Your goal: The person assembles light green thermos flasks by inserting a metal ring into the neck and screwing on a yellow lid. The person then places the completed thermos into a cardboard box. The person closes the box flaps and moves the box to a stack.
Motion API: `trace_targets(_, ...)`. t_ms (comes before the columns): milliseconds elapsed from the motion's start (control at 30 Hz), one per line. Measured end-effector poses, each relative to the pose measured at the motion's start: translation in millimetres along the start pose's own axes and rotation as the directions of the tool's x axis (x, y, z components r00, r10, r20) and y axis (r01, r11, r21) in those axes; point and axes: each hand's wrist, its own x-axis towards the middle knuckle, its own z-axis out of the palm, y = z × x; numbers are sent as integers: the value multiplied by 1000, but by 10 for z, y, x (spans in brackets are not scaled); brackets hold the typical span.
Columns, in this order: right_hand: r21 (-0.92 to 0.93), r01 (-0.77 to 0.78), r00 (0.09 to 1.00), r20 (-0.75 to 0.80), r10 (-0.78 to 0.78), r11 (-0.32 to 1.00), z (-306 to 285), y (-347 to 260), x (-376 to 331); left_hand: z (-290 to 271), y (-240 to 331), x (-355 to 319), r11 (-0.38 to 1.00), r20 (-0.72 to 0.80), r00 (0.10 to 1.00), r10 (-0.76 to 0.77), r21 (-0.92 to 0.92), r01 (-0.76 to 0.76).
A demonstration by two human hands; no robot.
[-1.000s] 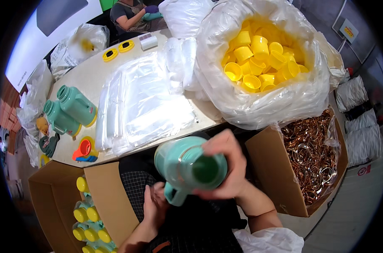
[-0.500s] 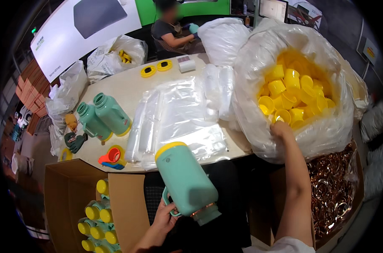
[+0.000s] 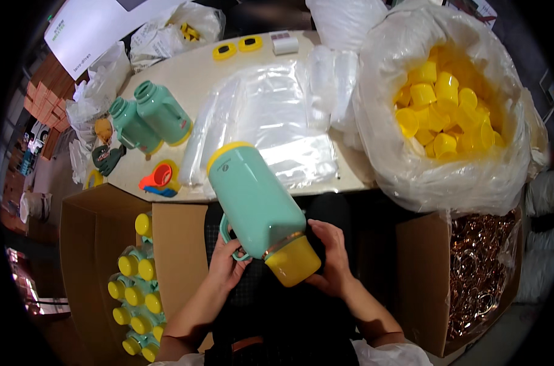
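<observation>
I'm clasping the flask's (image 3: pixel 255 198) handle (image 3: pixel 224 227) in my left hand (image 3: pixel 226 265), right hand (image 3: pixel 334 258) cupping loosely, gripping nothing; an unseated cap (image 3: pixel 294 262) could be falling.

A workshop, plainly, with parts standing about in bulk: a huge translucent plastic sack (image 3: pixel 391 161) of glossy yellow plastic cups (image 3: pixel 446 88), a brown cardboard box (image 3: pixel 422 280) heaped with copper-coloured metal rings (image 3: pixel 475 280), and an open tan carton (image 3: pixel 176 262) of mint-green jugs with yellow caps (image 3: pixel 134 296). Beyond the cream-topped table (image 3: pixel 174 64), reddish-brown cardboard boxes (image 3: pixel 48 94) rise in stacks.
</observation>
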Motion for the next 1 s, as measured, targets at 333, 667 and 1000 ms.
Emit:
trace_targets(333,702,-345,908,79,412,624,-374,480,187,-45,113,-332,141,492,862,-118,868,-476)
trace_targets(667,578,-482,871,396,291,659,-356,663,220,1446,316,579,29,845,310,435,331,-943)
trace_targets(1000,489,-693,716,379,586,529,-249,898,598,965,-183,2535,104,380,830,408,884,-456)
